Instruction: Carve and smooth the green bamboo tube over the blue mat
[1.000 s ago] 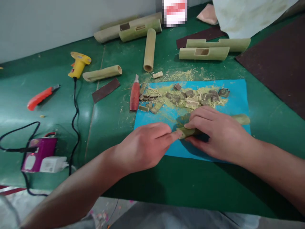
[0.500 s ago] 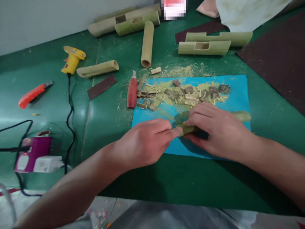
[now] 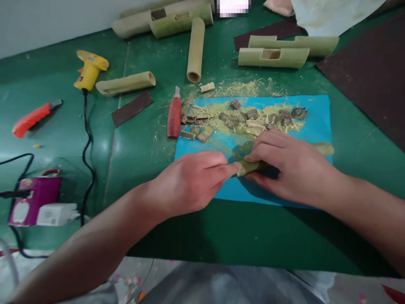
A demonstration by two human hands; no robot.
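My right hand (image 3: pixel 289 169) lies over a green bamboo piece (image 3: pixel 322 148) on the blue mat (image 3: pixel 316 122) and grips it; only the piece's two ends show. My left hand (image 3: pixel 193 181) is at the piece's left end, with thumb and forefinger pinched against its tip (image 3: pixel 245 167). Whether the left hand holds a small tool is hidden. Bamboo shavings and cut chips (image 3: pixel 247 120) are piled on the mat just beyond my hands.
A red-handled knife (image 3: pixel 174 118) lies left of the mat. Also on the green table (image 3: pixel 142 147): a yellow glue gun (image 3: pixel 89 69), a red utility knife (image 3: pixel 30 119), sandpaper strip (image 3: pixel 132 109), several bamboo tubes (image 3: pixel 196 48), a purple device with charger (image 3: pixel 34 200). Dark sheet (image 3: pixel 376 71) at right.
The view has shifted slightly, so things sit a little higher and further left in the picture. My hands keep the same hold on the bamboo piece.
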